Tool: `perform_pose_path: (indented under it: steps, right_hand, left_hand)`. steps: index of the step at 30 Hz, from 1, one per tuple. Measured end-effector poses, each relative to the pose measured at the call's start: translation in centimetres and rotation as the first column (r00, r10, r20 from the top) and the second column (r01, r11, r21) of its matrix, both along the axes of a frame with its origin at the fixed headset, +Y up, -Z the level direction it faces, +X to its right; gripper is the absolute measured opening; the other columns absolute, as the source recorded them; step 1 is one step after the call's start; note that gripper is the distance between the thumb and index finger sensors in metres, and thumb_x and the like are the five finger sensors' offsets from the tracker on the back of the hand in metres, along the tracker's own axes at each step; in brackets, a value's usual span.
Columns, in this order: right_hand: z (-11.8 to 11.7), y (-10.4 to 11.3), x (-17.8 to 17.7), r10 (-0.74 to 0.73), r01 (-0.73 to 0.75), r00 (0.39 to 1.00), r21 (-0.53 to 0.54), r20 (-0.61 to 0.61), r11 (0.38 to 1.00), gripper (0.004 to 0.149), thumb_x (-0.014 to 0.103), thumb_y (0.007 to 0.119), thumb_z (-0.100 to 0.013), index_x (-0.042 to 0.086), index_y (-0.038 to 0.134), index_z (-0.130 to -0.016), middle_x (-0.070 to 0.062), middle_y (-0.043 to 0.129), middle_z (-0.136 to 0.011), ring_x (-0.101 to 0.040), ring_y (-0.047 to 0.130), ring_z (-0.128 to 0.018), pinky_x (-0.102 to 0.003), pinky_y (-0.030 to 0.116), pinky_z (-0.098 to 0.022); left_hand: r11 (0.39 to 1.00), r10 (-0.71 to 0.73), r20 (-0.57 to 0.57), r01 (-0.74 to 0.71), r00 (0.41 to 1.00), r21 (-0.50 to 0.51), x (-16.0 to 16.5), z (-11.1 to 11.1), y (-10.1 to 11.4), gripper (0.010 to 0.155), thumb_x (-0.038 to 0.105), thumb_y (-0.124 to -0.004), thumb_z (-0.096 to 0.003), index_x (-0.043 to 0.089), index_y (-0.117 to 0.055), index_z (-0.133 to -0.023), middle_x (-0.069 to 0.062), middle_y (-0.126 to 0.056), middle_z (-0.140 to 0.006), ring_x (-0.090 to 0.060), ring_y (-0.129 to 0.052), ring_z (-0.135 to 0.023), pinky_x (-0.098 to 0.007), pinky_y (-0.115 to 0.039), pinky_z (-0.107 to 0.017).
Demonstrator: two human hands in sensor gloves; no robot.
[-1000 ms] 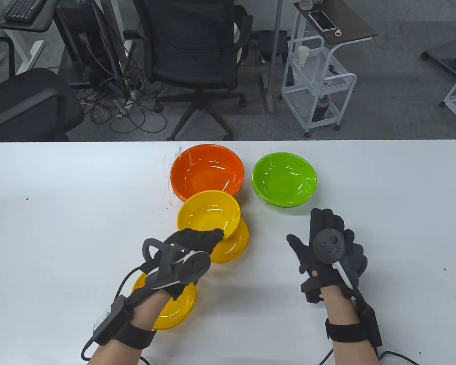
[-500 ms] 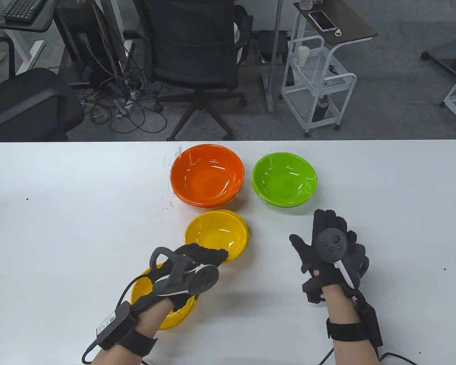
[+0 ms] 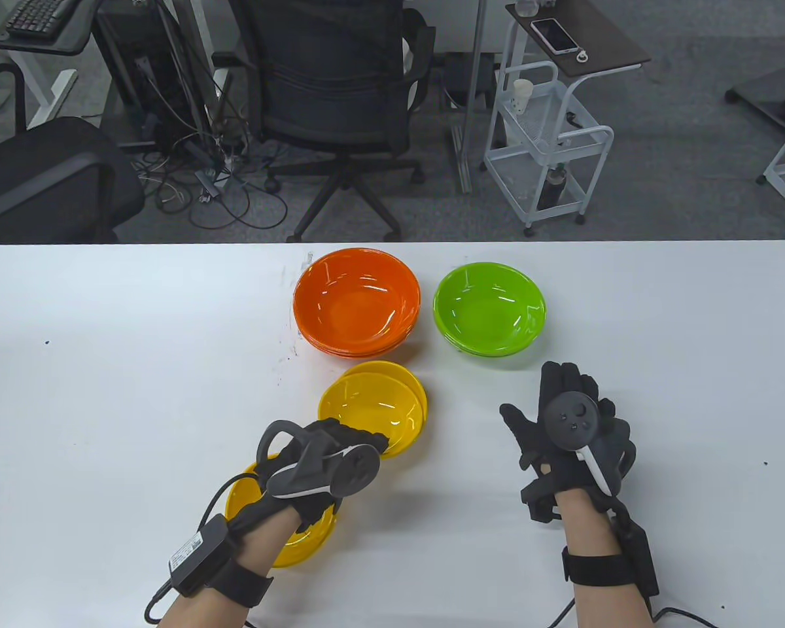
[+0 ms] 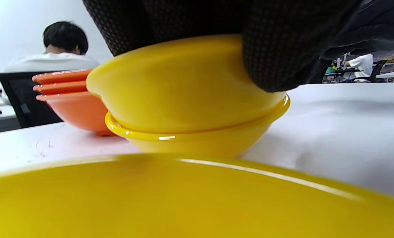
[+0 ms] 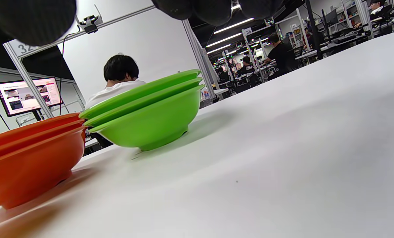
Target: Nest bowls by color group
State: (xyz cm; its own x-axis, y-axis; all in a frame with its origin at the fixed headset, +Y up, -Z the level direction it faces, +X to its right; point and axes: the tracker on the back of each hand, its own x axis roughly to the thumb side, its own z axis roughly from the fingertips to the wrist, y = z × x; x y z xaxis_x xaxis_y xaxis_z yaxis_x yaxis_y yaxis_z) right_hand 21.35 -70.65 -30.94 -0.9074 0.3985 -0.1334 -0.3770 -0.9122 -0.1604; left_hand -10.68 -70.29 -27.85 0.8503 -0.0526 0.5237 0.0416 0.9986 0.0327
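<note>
Orange stack (image 3: 356,302) and green stack (image 3: 488,309) done. Your left fingers (image 3: 360,439) grip the top yellow bowl (image 3: 371,409), tilted, half-seated. Third yellow bowl (image 3: 304,540) remains beneath your wrist. Right hand (image 3: 572,428) flat, fingers spread, holding nothing.

Glossy orange plastic bowls (image 3: 356,302), lime-green plastic bowls (image 3: 488,309) and yellow plastic bowls (image 3: 373,409) on a plain white bench (image 3: 104,366); black gloved hands (image 3: 579,432).

Office chair (image 3: 337,85), white cart (image 3: 543,140) w/ phone (image 3: 553,34) behind table (image 3: 104,366)
</note>
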Motion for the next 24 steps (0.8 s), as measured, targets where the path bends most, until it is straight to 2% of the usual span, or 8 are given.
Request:
perform_pose_path:
  steps: [5, 16, 20, 24]
  right_hand:
    - [-0.1, -0.1, 0.2, -0.013, 0.013, 1.0, -0.01, 0.002, 1.0, 0.09, 0.068, 0.07, -0.037, 0.019, 0.038, -0.106, -0.012, 0.037, -0.113, -0.052, 0.038, -0.103, -0.071, 0.027, -0.067]
    - [-0.1, -0.3, 0.5, -0.028, 0.028, 1.0, -0.024, 0.01, 0.999, 0.09, 0.068, 0.07, -0.036, 0.019, 0.038, -0.106, -0.012, 0.037, -0.113, -0.052, 0.037, -0.103, -0.071, 0.026, -0.066]
    - [-0.2, -0.3, 0.5, -0.027, 0.027, 1.0, -0.025, 0.011, 0.999, 0.09, 0.068, 0.07, -0.037, 0.019, 0.038, -0.106, -0.012, 0.037, -0.113, -0.053, 0.037, -0.103, -0.071, 0.026, -0.066]
    - [-0.2, -0.4, 0.6, -0.028, 0.028, 1.0, -0.026, 0.011, 0.999, 0.091, 0.068, 0.07, -0.037, 0.019, 0.038, -0.106, -0.012, 0.037, -0.113, -0.053, 0.037, -0.103, -0.071, 0.026, -0.066]
  left_hand:
    - [0.998, 0.003, 0.004, -0.003, 1.0, -0.055, 0.0, -0.1, -0.2, 0.047, 0.043, -0.083, -0.0437, 0.039, -0.086, -0.091, 0.011, -0.099, -0.092, -0.014, -0.104, -0.085, -0.038, -0.076, -0.071]
    - [0.998, 0.043, -0.011, -0.044, 0.999, -0.037, -0.7, -0.1, 0.5, 0.053, 0.043, -0.083, -0.0439, 0.04, -0.079, -0.096, 0.01, -0.09, -0.101, -0.018, -0.094, -0.095, -0.041, -0.071, -0.075]
    - [0.998, 0.059, -0.038, -0.059, 0.998, -0.011, -1.7, -0.1, 1.2, 0.053, 0.044, -0.083, -0.0434, 0.04, -0.079, -0.096, 0.009, -0.091, -0.101, -0.019, -0.096, -0.094, -0.041, -0.072, -0.074]
    - [0.996, 0.09, -0.11, -0.091, 0.99, -0.003, -3.6, -0.5, 2.1, 0.056, 0.047, -0.084, -0.0426, 0.039, -0.078, -0.098, 0.007, -0.091, -0.101, -0.021, -0.097, -0.092, -0.044, -0.075, -0.072]
